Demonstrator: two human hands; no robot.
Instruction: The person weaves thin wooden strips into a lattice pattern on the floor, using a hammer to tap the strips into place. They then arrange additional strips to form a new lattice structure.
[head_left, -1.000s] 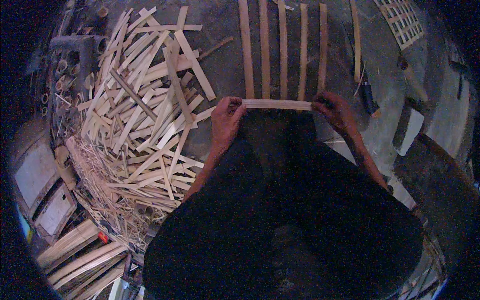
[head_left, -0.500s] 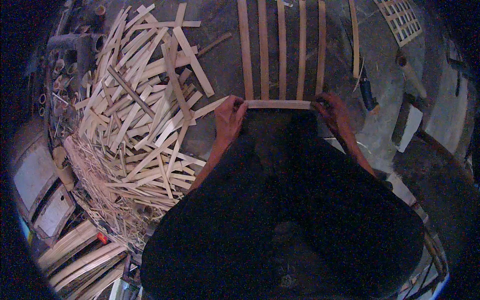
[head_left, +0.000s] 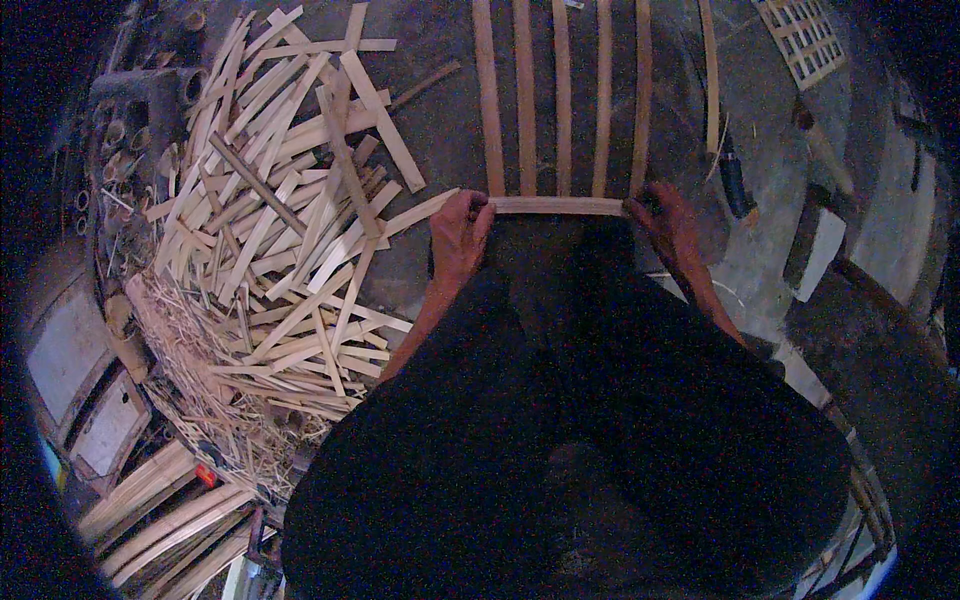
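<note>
A short, flat bamboo strip (head_left: 558,206) runs crosswise in front of me, held at both ends. My left hand (head_left: 460,232) is closed on its left end, thumb and fingers pinching it. My right hand (head_left: 672,225) pinches the right end the same way. Several long bamboo strips (head_left: 564,100) lie side by side with gaps on the dark floor, pointing away from me. Their near ends reach the crosswise strip; whether it lies over or under them I cannot tell.
A big heap of loose bamboo strips (head_left: 290,190) spreads to the left, with shavings (head_left: 200,360) nearer me. At the right are a dark-handled tool (head_left: 735,185), a lone long strip (head_left: 710,80) and a woven lattice panel (head_left: 803,40). Cut bamboo tubes (head_left: 115,130) stand far left.
Both hands keep their grip on the crosswise strip. The whole view has shifted very slightly; nothing else has visibly moved.
</note>
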